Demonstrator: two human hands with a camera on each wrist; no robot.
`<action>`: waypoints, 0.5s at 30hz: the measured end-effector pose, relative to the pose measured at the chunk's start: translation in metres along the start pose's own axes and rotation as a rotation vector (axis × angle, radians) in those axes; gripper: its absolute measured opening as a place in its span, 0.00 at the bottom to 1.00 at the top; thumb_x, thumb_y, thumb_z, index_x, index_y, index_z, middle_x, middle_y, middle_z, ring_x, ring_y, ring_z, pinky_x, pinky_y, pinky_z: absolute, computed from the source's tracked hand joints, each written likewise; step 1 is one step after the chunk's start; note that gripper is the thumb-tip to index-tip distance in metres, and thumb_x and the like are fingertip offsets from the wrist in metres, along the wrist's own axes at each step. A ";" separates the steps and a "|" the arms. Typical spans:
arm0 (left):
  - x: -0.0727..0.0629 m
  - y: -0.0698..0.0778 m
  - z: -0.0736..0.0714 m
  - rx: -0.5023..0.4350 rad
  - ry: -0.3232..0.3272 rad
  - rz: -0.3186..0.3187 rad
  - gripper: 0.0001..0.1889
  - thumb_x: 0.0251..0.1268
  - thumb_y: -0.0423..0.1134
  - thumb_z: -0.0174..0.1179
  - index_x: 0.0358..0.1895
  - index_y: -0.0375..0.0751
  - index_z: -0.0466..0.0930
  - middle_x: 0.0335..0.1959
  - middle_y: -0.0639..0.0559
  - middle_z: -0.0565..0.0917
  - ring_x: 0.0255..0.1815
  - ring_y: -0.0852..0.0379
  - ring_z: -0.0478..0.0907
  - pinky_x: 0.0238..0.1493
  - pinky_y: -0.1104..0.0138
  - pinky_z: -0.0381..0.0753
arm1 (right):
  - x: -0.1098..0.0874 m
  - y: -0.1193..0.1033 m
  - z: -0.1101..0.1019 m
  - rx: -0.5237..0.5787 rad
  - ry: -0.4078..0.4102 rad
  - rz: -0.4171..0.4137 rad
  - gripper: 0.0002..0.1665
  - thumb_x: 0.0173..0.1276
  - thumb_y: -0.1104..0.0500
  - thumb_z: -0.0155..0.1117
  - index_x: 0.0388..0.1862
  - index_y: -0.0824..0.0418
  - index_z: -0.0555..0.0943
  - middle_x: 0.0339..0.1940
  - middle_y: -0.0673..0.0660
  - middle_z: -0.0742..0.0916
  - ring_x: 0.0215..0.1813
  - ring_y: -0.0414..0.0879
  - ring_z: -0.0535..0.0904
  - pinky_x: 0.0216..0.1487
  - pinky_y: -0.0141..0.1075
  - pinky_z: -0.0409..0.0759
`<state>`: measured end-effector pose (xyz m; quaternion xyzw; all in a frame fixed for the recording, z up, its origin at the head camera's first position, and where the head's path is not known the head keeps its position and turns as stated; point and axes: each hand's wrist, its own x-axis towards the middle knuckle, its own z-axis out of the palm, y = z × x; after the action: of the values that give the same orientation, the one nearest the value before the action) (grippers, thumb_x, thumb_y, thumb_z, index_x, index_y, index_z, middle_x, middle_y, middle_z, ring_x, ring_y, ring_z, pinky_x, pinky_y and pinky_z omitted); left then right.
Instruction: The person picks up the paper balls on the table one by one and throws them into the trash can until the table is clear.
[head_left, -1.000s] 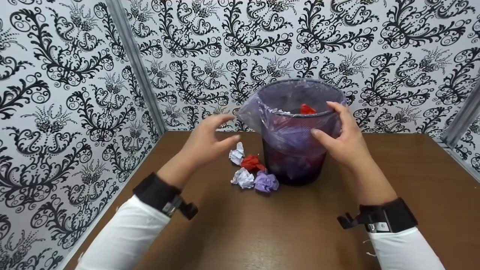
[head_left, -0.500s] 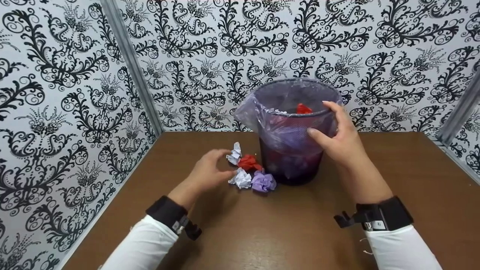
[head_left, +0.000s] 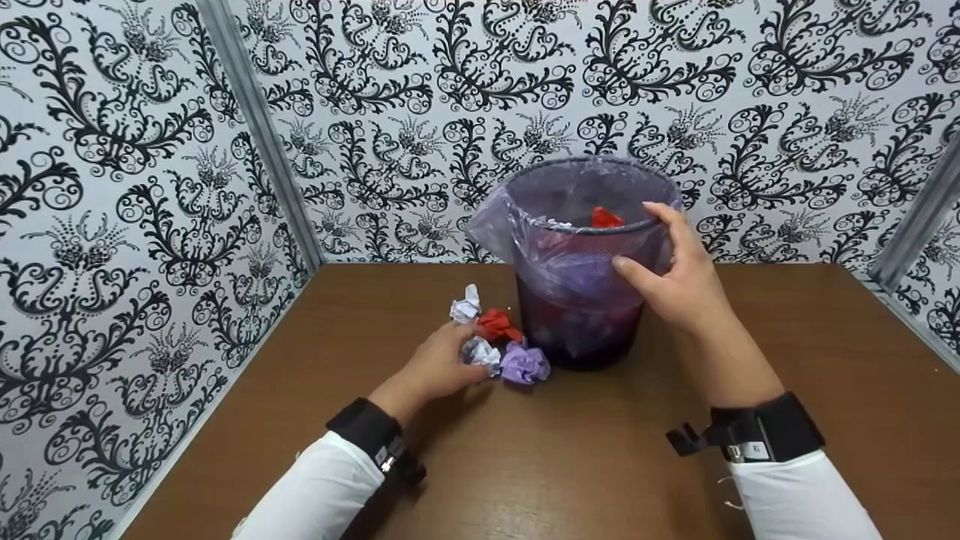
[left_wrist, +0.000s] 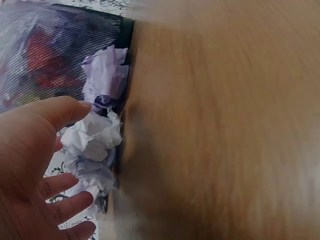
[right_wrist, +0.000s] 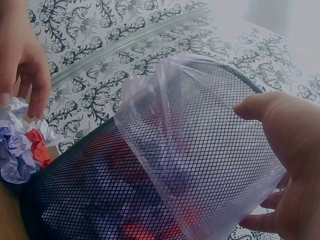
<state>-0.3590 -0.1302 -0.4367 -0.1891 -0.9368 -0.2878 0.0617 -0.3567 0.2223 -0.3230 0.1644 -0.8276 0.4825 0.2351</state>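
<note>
A black mesh wastebasket [head_left: 581, 330] with a clear plastic liner [head_left: 493, 225] folded over its rim stands on the table. My right hand [head_left: 679, 281] holds its right side, index finger at the rim and thumb against the outside. My left hand [head_left: 439, 364] is around a crumpled white paper ball [head_left: 481, 352], thumb and fingers on either side; in the left wrist view the fingers [left_wrist: 72, 206] are spread and apart from one another. Beside this ball lie a purple paper ball [head_left: 525, 364], a red paper ball [head_left: 497, 325] and another white paper ball [head_left: 466, 305].
Crumpled paper shows through the mesh, and a red piece [head_left: 604, 217] shows inside the wastebasket's mouth. The brown wooden table [head_left: 570, 465] meets patterned wall panels [head_left: 390, 135] at the back and left.
My left hand has come down and rightward from beside the liner to the near white paper ball. My right hand has stayed on the wastebasket. The view has shifted slightly.
</note>
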 end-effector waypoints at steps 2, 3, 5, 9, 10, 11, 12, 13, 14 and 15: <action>0.001 0.000 0.003 0.001 -0.010 0.002 0.24 0.52 0.46 0.73 0.54 0.48 0.82 0.55 0.45 0.82 0.56 0.45 0.80 0.60 0.50 0.81 | 0.000 0.000 0.000 0.004 -0.002 -0.001 0.48 0.63 0.48 0.77 0.78 0.47 0.64 0.75 0.61 0.71 0.72 0.60 0.70 0.74 0.65 0.66; 0.001 -0.001 0.004 0.004 -0.014 -0.001 0.22 0.51 0.46 0.73 0.52 0.48 0.82 0.54 0.46 0.82 0.55 0.46 0.80 0.58 0.51 0.81 | 0.000 -0.001 0.000 0.007 -0.003 0.000 0.49 0.63 0.48 0.77 0.78 0.48 0.64 0.75 0.61 0.71 0.72 0.60 0.70 0.74 0.65 0.66; 0.002 -0.002 0.006 0.010 -0.019 -0.003 0.19 0.51 0.44 0.72 0.48 0.50 0.82 0.52 0.48 0.82 0.53 0.48 0.80 0.57 0.52 0.81 | 0.000 -0.001 -0.001 0.006 -0.004 -0.001 0.49 0.63 0.48 0.77 0.78 0.48 0.64 0.75 0.61 0.71 0.72 0.61 0.70 0.74 0.66 0.67; 0.003 -0.006 0.008 0.021 -0.024 0.001 0.18 0.50 0.41 0.72 0.46 0.50 0.80 0.49 0.49 0.82 0.51 0.50 0.79 0.55 0.55 0.81 | 0.000 -0.002 -0.001 0.005 -0.007 0.004 0.49 0.62 0.48 0.77 0.78 0.47 0.64 0.75 0.60 0.71 0.73 0.61 0.69 0.74 0.67 0.66; 0.003 -0.006 0.009 0.023 -0.027 0.002 0.18 0.51 0.41 0.72 0.46 0.49 0.80 0.49 0.48 0.82 0.50 0.50 0.79 0.55 0.55 0.81 | 0.000 -0.002 -0.001 0.003 -0.008 0.004 0.49 0.63 0.48 0.77 0.78 0.46 0.64 0.75 0.60 0.71 0.73 0.61 0.69 0.74 0.67 0.66; 0.003 -0.007 0.009 0.025 -0.030 0.003 0.17 0.51 0.40 0.72 0.46 0.48 0.80 0.49 0.48 0.82 0.50 0.51 0.79 0.54 0.56 0.81 | 0.000 -0.002 -0.001 0.003 -0.009 0.004 0.49 0.63 0.48 0.77 0.78 0.46 0.64 0.76 0.60 0.71 0.73 0.61 0.69 0.74 0.67 0.66; 0.003 -0.007 0.009 0.027 -0.033 0.004 0.17 0.52 0.40 0.72 0.46 0.48 0.80 0.48 0.48 0.82 0.49 0.51 0.78 0.54 0.56 0.81 | 0.000 -0.002 -0.001 0.001 -0.010 0.004 0.49 0.63 0.48 0.77 0.78 0.46 0.64 0.76 0.60 0.70 0.73 0.61 0.69 0.74 0.68 0.66; 0.003 -0.007 0.009 0.029 -0.036 0.007 0.17 0.53 0.39 0.72 0.46 0.47 0.80 0.48 0.47 0.82 0.49 0.50 0.78 0.54 0.55 0.81 | 0.000 -0.002 -0.001 0.001 -0.011 0.003 0.49 0.63 0.48 0.77 0.79 0.46 0.63 0.76 0.60 0.70 0.73 0.62 0.69 0.74 0.68 0.65; 0.003 -0.007 0.009 0.031 -0.041 0.004 0.17 0.53 0.39 0.71 0.46 0.47 0.80 0.48 0.47 0.81 0.49 0.51 0.78 0.54 0.56 0.80 | -0.001 -0.002 -0.001 0.000 -0.012 0.004 0.49 0.63 0.48 0.77 0.79 0.47 0.63 0.76 0.60 0.70 0.74 0.62 0.69 0.74 0.68 0.65; 0.003 -0.008 0.009 0.032 -0.046 -0.001 0.17 0.54 0.38 0.71 0.47 0.47 0.79 0.48 0.47 0.81 0.48 0.51 0.77 0.54 0.56 0.80 | 0.000 -0.002 -0.001 -0.002 -0.012 0.005 0.49 0.63 0.48 0.77 0.79 0.47 0.63 0.76 0.60 0.70 0.74 0.62 0.69 0.74 0.68 0.65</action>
<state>-0.3643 -0.1300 -0.4476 -0.1940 -0.9426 -0.2682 0.0431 -0.3552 0.2223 -0.3214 0.1650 -0.8298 0.4814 0.2289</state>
